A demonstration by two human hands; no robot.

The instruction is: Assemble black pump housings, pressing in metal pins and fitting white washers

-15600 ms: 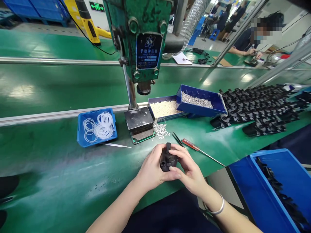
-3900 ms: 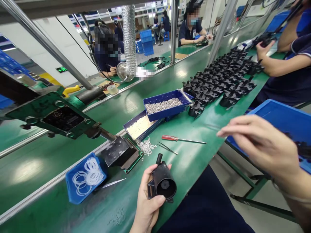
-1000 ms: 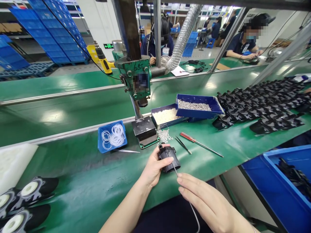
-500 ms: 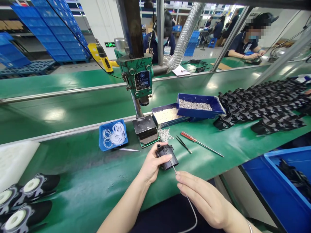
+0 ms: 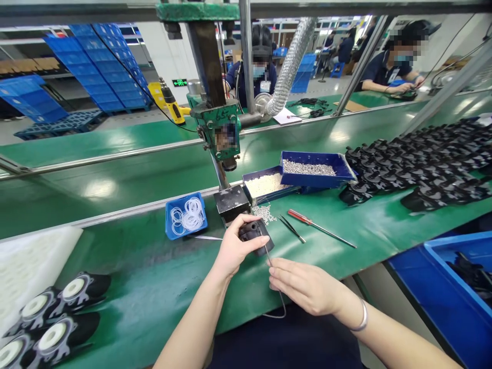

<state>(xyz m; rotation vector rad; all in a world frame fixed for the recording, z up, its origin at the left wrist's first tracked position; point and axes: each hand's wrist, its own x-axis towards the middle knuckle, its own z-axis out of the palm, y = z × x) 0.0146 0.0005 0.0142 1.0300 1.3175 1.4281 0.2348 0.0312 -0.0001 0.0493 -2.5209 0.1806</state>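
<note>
My left hand [image 5: 231, 248] is closed round a black plastic housing [image 5: 254, 233], the thumb lying across its near side. A round hole shows near the top of the housing. My right hand [image 5: 307, 288] pinches a thin grey rod [image 5: 284, 306] between thumb and fingers. The rod's upper end meets the housing beside my left thumb; whether it sits inside is hidden. Its lower end curves down and back toward my lap. Just behind the housing are small silvery beads [image 5: 264, 212] and the base of a green press [image 5: 231, 200].
Tweezers [image 5: 291, 228] and a red-handled screwdriver [image 5: 322, 228] lie to the right. Blue bins hold small metal pins [image 5: 309, 168] and cream pieces [image 5: 265, 183]. White rings [image 5: 190, 214] fill a blue tray. Black housings [image 5: 418, 164] stand in rows at right; a co-worker [image 5: 249, 77] sits opposite.
Both hands, with the housing and rod, have shifted slightly left in view. The housing has turned, so its hole faces me more. The camera view has also tilted a little.
</note>
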